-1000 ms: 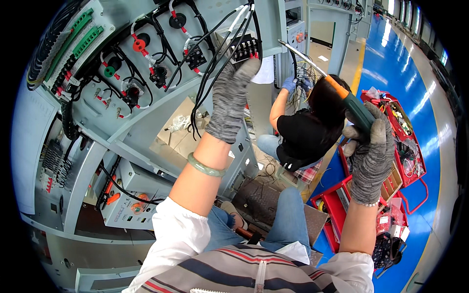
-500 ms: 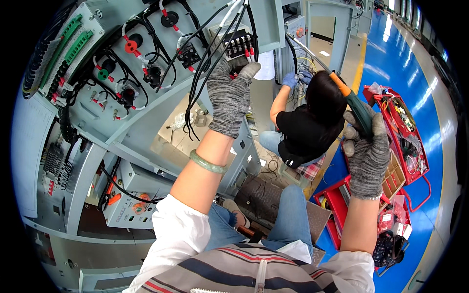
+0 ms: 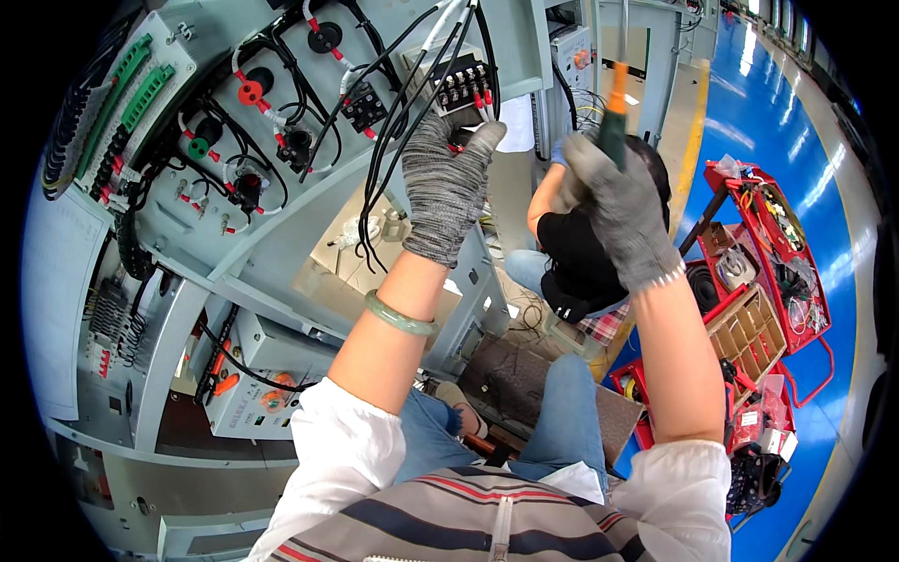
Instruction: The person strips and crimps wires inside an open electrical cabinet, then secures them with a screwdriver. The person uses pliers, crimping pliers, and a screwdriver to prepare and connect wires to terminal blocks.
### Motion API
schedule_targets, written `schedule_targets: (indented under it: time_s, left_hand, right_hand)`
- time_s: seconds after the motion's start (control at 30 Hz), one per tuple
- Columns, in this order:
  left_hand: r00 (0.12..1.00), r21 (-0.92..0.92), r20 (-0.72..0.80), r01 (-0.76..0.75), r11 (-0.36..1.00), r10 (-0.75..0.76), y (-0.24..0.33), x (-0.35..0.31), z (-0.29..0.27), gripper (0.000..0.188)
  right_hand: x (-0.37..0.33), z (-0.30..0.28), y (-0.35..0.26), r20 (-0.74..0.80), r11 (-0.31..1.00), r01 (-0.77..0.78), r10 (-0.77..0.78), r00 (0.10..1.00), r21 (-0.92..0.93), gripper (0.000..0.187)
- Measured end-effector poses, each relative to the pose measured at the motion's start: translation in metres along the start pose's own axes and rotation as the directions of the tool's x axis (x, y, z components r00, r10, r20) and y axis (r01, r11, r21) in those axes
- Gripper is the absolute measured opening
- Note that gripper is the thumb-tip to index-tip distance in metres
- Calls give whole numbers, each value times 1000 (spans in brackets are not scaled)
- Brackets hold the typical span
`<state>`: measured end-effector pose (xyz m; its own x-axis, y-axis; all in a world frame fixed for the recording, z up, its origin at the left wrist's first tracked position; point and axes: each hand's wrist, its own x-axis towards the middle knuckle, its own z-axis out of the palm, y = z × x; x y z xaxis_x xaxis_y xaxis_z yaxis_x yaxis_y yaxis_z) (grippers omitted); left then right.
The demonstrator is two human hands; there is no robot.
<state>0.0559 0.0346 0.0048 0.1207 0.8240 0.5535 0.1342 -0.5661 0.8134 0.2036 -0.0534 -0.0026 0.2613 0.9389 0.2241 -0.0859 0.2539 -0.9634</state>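
Reaching up into a wired grey cabinet panel (image 3: 281,215), both hands gloved.

Pinching wires at the black terminal block (image 3: 465,86) with left hand (image 3: 445,183), fingers (image 3: 482,140) pressed together; gripping a green-and-orange screwdriver (image 3: 613,117) upright in right hand (image 3: 620,208), fingers curled shut around the handle. Hanging black cable bundle (image 3: 389,159) crowding the left side of the block. Crouching just below and behind the hands, another person in black (image 3: 581,253). Standing well apart at right, red parts cart (image 3: 773,272) on blue floor (image 3: 843,169), leaving open room there.
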Motion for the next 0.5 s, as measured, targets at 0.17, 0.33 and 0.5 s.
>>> schedule_targets:
  time_s: [0.17, 0.33, 0.5]
  left_hand:
    - [1000, -55, 0, -29, 998, 29, 4, 0, -1, 18]
    - [995, 31, 15, -97, 995, 97, -3, 2, -7, 22]
    - [994, 3, -13, -108, 994, 108, -4, 1, -5, 20]
  right_hand:
    - [40, 29, 5, 40, 873, 383, -390, 920, -303, 34]
    - [54, 33, 7, 88, 725, 456, -484, 870, -517, 30]
    - [59, 32, 9, 178, 479, 568, -639, 748, -669, 28]
